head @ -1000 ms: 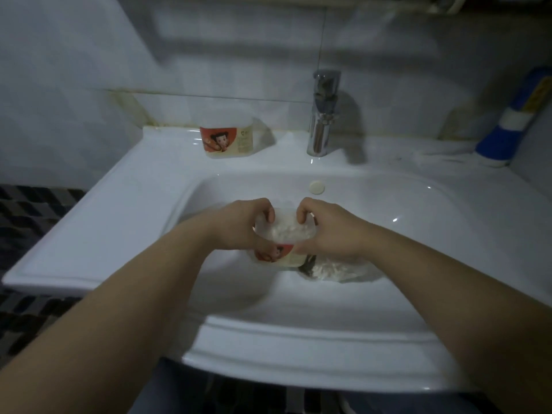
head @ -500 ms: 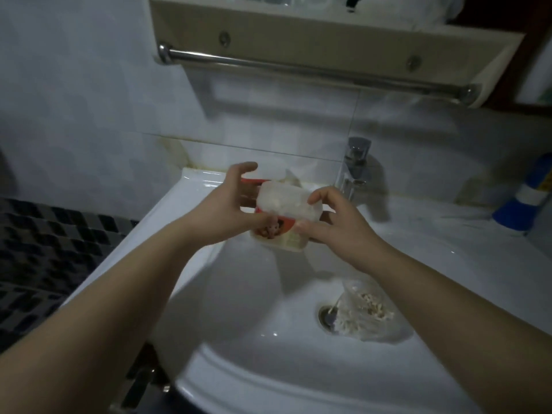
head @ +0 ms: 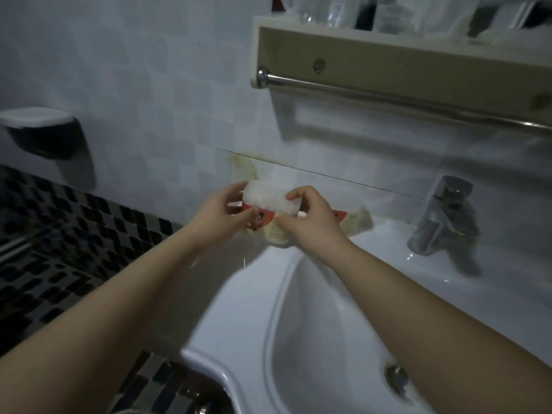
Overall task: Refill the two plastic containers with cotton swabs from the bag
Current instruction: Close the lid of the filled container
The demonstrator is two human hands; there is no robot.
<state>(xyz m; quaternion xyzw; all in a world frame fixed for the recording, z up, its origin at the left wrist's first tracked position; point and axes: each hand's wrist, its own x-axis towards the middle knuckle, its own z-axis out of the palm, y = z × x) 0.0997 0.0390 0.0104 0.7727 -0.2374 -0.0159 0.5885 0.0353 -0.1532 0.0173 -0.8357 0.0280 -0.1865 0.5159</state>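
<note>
Both hands hold one clear plastic container with a red cartoon label, its top white with cotton swabs, above the sink's back left ledge. My left hand grips its left side, thumb near the label. My right hand pinches its right side. A second container with a red label stands on the ledge just behind my right hand, partly hidden. The bag of swabs is out of view.
A white sink with its drain fills the lower right. A chrome tap stands at the back right. A shelf with a towel rail hangs overhead. A wall holder is on the left.
Both hands lifted the filled container out of the basin and carried it up and left to the back ledge. The view swung left, so the bag near the drain dropped out of sight.
</note>
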